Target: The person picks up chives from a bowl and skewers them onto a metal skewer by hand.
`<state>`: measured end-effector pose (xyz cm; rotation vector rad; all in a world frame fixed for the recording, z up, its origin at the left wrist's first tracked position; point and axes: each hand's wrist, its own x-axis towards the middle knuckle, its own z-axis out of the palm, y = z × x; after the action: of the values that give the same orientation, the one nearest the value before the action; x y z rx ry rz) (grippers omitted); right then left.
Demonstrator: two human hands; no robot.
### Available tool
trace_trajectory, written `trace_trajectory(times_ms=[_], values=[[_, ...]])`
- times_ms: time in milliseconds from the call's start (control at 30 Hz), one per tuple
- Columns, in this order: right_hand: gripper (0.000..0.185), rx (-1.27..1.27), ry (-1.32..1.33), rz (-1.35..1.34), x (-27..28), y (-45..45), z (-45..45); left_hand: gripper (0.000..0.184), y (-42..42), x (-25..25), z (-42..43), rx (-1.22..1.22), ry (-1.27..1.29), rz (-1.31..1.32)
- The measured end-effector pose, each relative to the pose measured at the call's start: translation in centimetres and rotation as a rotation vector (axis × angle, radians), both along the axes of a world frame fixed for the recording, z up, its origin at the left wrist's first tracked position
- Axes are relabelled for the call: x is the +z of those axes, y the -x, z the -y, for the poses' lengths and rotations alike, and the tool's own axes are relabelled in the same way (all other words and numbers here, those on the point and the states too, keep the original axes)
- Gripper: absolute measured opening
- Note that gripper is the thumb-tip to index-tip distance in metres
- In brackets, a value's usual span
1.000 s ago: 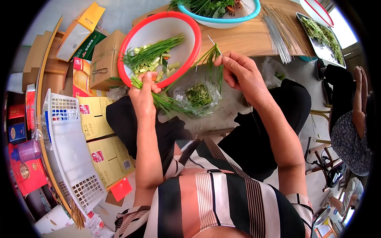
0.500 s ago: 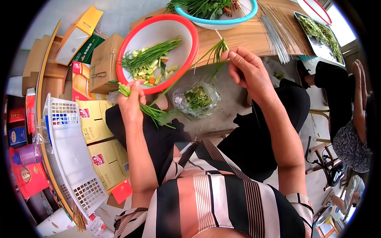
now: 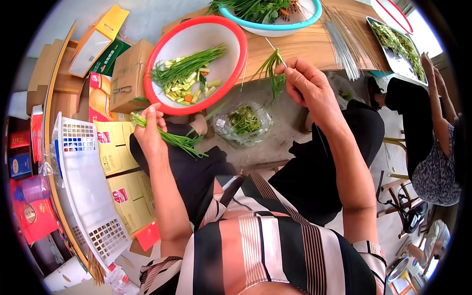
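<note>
My left hand [image 3: 150,133] is closed around a small bunch of chives [image 3: 183,142], pale cut ends at the top and green leaves trailing right over my knee. My right hand [image 3: 309,84] pinches a thin metal skewer [image 3: 270,44], whose tip points up and left beyond the fingers. A folded clump of chives [image 3: 270,65] is threaded on it, loose leaves hanging down. Behind the left hand, a white basin with a red rim [image 3: 240,69] holds more chives [image 3: 204,61], cut pale-green stalk pieces [image 3: 183,87] and a few orange bits.
A blue-rimmed basin [image 3: 290,25] of greens stands on the wooden table [image 3: 268,46]. Bare skewers [image 3: 339,46] and a tray of filled skewers [image 3: 400,46] lie farther right. Below is a plastic bag of scraps [image 3: 243,120]. Cartons [image 3: 129,73] and a white crate [image 3: 91,191] flank my left; another person [image 3: 435,162] sits right.
My left hand has moved down and left with its bunch, away from the skewer. My right hand has barely shifted. The other person's hands at the right have risen.
</note>
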<state>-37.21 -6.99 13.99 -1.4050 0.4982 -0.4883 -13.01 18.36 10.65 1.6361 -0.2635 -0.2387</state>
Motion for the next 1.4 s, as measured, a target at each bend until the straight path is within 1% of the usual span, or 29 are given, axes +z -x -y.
trace_trajectory(times_ms=[67, 133, 167, 200, 367, 467, 500, 567, 700, 767, 900, 1067, 1133, 1167, 1200, 1267, 1333, 1400], values=[[0.021, 0.024, 0.002, 0.006, 0.3, -0.2, -0.3, 0.026, 0.4, -0.1, 0.1, 0.003, -0.003, -0.009], [0.022, -0.020, -0.062, -0.031, 0.8, -0.2, -0.5, 0.022, 0.4, 0.1, 0.4, 0.025, -0.011, 0.022], [0.022, -0.024, -0.064, -0.032, 0.6, -0.2, -0.5, 0.026, 0.4, 0.4, 0.4, -0.030, 0.001, 0.015], [0.022, 0.038, -0.053, -0.022, 0.3, -0.2, -0.4, 0.026, 0.6, 0.6, 0.6, -0.028, -0.002, 0.015], [0.022, 0.279, -0.098, -0.031, 0.3, -0.5, -1.6, 0.027, 4.9, 3.0, 4.8, -0.469, 0.028, -0.010], [0.022, 0.339, -0.169, -0.043, 0.4, -0.6, -2.5, 0.028, 7.7, 3.7, 7.5, -0.580, 0.019, 0.015], [0.022, 0.377, -0.177, -0.044, 0.2, -0.6, -2.5, 0.028, 8.1, 3.8, 7.8, -0.580, 0.017, 0.015], [0.022, 0.410, -0.170, -0.048, 0.2, -0.5, -2.6, 0.026, 8.6, 4.0, 8.3, -0.701, 0.054, -0.090], [0.022, 0.447, -0.157, -0.073, -0.1, -0.3, -2.5, 0.025, 8.8, 3.5, 8.5, -0.706, 0.055, -0.131], [0.022, 0.449, -0.155, -0.081, -0.2, -0.4, -2.6, 0.024, 8.5, 3.2, 8.2, -0.701, 0.009, -0.164], [0.018, 0.368, -0.067, -0.086, -0.7, -0.5, -2.7, 0.020, 8.5, 3.3, 8.2, -0.690, 0.067, -0.241], [0.016, 0.344, -0.024, -0.123, -0.5, -0.8, -3.0, 0.020, 8.9, 2.9, 8.2, -0.715, 0.034, -0.266], [0.015, 0.303, 0.090, -0.153, -0.2, -1.0, -3.4, 0.020, 9.3, 2.5, 8.4, -0.738, 0.025, -0.272], [0.015, 0.305, 0.091, -0.154, -0.4, -1.0, -3.3, 0.019, 9.3, 1.7, 8.6, -0.709, 0.072, -0.198], [0.014, 0.283, 0.057, -0.183, -0.8, -1.1, -3.2, 0.018, 9.4, 1.3, 8.9, -0.679, 0.118, -0.124], [0.014, 0.259, 0.023, -0.212, -1.4, -1.3, -2.9, 0.016, 9.3, 1.1, 9.0, -0.649, 0.100, -0.124], [0.015, 0.164, -0.185, -0.085, -1.9, -1.4, -2.5, 0.017, 8.8, 0.1, 8.7, -0.567, -0.058, -0.030], [0.013, 0.140, -0.223, -0.054, -2.3, -1.6, -2.6, 0.017, 8.8, -0.6, 8.8, -0.560, -0.082, -0.006]])
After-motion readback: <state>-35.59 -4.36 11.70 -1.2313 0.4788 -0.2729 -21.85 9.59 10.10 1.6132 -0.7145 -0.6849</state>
